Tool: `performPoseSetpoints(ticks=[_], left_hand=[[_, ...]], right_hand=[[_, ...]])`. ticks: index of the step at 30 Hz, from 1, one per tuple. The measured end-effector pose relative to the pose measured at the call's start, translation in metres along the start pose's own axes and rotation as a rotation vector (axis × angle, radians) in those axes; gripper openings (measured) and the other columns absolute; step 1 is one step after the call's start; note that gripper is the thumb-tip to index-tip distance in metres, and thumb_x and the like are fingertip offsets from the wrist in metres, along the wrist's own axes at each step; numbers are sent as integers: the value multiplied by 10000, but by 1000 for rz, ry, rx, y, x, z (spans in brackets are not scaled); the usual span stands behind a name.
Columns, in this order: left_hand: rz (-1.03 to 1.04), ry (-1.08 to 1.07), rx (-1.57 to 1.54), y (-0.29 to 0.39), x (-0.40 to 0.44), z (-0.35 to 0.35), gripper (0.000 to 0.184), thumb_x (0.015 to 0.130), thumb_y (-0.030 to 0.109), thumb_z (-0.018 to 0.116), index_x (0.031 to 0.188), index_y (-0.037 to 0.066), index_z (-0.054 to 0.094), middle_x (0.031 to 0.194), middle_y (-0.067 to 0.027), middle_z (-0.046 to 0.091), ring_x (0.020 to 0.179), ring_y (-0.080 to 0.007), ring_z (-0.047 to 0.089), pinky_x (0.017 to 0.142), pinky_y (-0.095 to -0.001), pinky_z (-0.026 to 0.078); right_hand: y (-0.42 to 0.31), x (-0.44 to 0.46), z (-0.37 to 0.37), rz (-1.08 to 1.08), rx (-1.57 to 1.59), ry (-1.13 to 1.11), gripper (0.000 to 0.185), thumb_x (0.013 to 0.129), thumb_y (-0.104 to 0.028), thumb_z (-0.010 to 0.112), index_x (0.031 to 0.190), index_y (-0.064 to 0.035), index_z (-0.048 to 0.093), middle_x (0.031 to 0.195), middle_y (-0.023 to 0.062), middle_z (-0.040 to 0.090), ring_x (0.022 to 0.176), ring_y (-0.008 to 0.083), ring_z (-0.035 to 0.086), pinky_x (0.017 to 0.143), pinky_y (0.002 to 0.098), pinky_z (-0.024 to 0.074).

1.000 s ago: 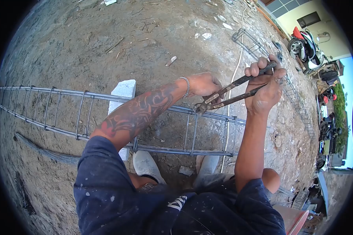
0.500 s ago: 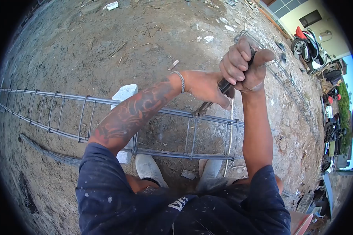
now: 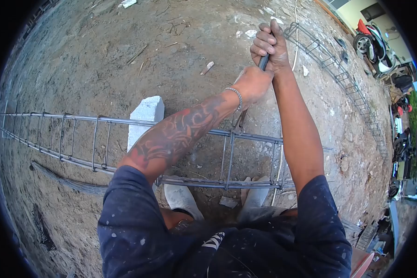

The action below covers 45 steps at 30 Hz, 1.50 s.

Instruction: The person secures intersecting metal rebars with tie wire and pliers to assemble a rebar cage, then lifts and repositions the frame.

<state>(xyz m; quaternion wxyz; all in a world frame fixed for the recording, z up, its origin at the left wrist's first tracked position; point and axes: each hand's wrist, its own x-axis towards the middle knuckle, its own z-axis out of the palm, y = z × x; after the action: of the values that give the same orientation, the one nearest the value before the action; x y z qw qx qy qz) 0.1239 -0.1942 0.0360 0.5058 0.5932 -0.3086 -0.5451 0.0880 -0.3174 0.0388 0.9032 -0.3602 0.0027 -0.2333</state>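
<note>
You have a dark, long-handled metal tool (image 3: 263,62) slanting downward, partly covered, its lower end at the far bars of a ladder-like grey steel cage (image 3: 258,137) stretching crosswise before you.

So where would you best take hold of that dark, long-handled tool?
Probably around the handle, coming from the end away from the metal frame. The handle is long and slim, and the head is right at the frame. The left hand and right hand grip it.
</note>
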Motion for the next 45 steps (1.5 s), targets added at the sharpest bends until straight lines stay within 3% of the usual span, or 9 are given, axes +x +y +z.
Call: performPoseSetpoints(ticks=[13, 22, 29, 31, 34, 37, 40, 42, 45], left_hand=[[-239, -254, -372, -32, 37, -14, 136, 804, 197, 495, 749, 102, 416, 528, 25, 338, 405, -88, 348, 370, -238, 273], [218, -543, -165, -14, -12, -21, 319, 877, 89, 325, 1073, -138, 436, 975, -227, 590, 832, -280, 628, 768, -354, 525], [314, -622, -85, -23, -5, -14, 201, 843, 123, 386, 912, -27, 501, 768, -113, 585, 606, -185, 565, 525, -298, 452], [289, -372, 184, -19, -11, -3, 146, 797, 161, 465, 818, 22, 505, 647, -53, 533, 535, -142, 491, 483, -293, 382], [516, -14, 348, -27, -10, 16, 192, 761, 184, 526, 798, -4, 515, 604, -144, 539, 555, -266, 544, 555, -363, 436], [590, 218, 393, -33, -11, 23, 253, 751, 197, 552, 839, -39, 538, 609, -239, 522, 631, -385, 561, 634, -409, 457], [612, 161, 609, -29, -4, 6, 287, 751, 232, 592, 855, -33, 555, 603, -188, 553, 600, -320, 582, 592, -376, 460], [46, -549, 74, -21, 14, -14, 251, 761, 227, 617, 812, -9, 548, 603, -108, 565, 522, -212, 560, 522, -329, 444], [-52, -711, -267, -33, 20, -13, 227, 765, 216, 634, 742, 11, 540, 593, -44, 540, 474, -116, 502, 475, -280, 417]], right_hand=[[26, -5, -47, -22, -178, 594, 256, 827, -326, 607, 841, -94, 499, 606, -25, 464, 489, 77, 456, 457, 225, 435], [-10, -55, 33, -420, -414, 480, 308, 892, -330, 497, 952, -28, 505, 712, 3, 462, 721, 177, 578, 703, 315, 521], [-5, -60, 56, -534, -524, 599, 354, 893, -371, 489, 932, -20, 502, 710, 32, 445, 667, 163, 537, 667, 302, 497], [-4, -58, 70, -524, -547, 600, 393, 873, -383, 524, 945, 2, 498, 754, 54, 448, 632, 147, 518, 574, 274, 479], [1, -52, 91, -376, -1072, 973, 366, 838, -377, 582, 891, -24, 497, 688, 27, 433, 552, 95, 467, 421, 219, 396], [4, -41, 68, -446, -951, 879, 320, 844, -365, 579, 816, -63, 475, 604, -24, 383, 476, 69, 395, 401, 205, 345], [-3, -47, 40, -335, -519, 618, 251, 869, -311, 553, 812, -82, 466, 562, -56, 348, 429, 48, 317, 374, 198, 284], [-4, -51, 23, -282, -177, 314, 195, 887, -273, 525, 882, -84, 474, 552, -57, 319, 430, 38, 302, 369, 190, 271], [-5, -48, 16, -230, -216, 306, 235, 880, -294, 537, 867, -65, 486, 572, -45, 376, 443, 51, 356, 395, 195, 331]])
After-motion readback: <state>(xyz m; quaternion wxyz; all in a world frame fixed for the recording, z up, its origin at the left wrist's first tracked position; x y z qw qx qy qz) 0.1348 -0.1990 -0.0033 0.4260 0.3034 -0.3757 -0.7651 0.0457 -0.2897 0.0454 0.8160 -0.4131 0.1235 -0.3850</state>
